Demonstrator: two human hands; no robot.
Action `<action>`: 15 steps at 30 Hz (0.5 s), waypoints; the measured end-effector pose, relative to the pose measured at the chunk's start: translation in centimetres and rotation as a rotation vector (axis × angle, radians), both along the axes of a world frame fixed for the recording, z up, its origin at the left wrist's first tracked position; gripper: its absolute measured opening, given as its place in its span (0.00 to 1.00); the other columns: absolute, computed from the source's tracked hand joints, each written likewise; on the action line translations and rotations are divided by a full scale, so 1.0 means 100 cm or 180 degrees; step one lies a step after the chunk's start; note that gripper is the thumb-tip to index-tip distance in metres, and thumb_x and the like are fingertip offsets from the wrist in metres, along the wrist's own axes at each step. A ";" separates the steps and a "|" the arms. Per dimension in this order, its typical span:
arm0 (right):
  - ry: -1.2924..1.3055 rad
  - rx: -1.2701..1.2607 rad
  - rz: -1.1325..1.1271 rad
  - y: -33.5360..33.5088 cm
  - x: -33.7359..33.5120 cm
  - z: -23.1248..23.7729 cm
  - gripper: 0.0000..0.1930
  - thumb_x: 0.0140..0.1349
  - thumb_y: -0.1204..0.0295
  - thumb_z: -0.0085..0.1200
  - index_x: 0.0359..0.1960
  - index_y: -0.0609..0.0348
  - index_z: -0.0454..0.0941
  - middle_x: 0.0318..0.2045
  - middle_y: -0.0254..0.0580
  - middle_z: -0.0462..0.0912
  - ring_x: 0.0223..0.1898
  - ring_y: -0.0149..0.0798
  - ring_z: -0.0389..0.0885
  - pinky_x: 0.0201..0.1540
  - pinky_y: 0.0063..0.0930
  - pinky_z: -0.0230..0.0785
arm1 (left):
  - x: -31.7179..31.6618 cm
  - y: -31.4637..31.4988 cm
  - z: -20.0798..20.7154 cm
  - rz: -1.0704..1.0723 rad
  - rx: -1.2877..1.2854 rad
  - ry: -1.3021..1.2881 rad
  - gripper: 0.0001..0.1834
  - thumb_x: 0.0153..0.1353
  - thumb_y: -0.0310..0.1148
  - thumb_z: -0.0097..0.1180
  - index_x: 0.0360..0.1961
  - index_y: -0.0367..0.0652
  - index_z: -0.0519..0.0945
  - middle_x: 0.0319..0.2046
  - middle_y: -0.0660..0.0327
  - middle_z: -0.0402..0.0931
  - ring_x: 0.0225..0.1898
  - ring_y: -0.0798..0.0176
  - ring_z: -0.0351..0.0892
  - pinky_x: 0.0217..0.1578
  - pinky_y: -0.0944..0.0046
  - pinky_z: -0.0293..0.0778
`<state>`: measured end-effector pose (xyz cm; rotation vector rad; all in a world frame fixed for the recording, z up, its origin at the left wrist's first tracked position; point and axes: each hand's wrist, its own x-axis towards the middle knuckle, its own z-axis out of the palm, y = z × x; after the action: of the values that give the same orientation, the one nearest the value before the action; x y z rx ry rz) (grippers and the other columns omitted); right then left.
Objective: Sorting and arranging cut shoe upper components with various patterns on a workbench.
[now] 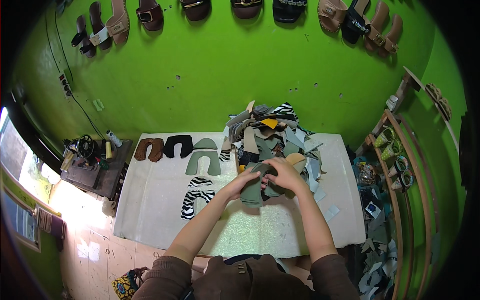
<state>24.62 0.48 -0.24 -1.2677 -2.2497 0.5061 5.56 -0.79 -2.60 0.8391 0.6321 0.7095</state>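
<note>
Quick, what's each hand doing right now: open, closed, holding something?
Left hand: closed, holding the green pieces.
Right hand: closed too, gripping the same green pieces from the other side.

This is a small shoemaking workshop: sandals [195,11] line the green wall [215,70], footwear [393,148] sits on a rack [420,182], a sewing machine [86,147] and thread spools [108,150] stand leftward, and cut pieces [203,154] and scraps [267,144] cover part of the table [150,200].
</note>
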 end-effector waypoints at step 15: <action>0.0158 0.0147 0.0250 -0.006 -0.014 -0.005 0.21 0.52 0.77 0.42 0.49 0.47 0.73 0.45 0.42 0.74 0.49 0.44 0.69 0.54 0.35 0.57 | 0.003 -0.001 0.006 -0.0070 0.0525 0.0382 0.23 0.58 0.40 0.52 0.50 0.41 0.63 0.33 0.62 0.73 0.31 0.69 0.75 0.36 0.69 0.73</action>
<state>23.23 -0.15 -0.71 -1.1356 -2.2635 0.5057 5.84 -0.90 -2.04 1.0456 0.6772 0.7016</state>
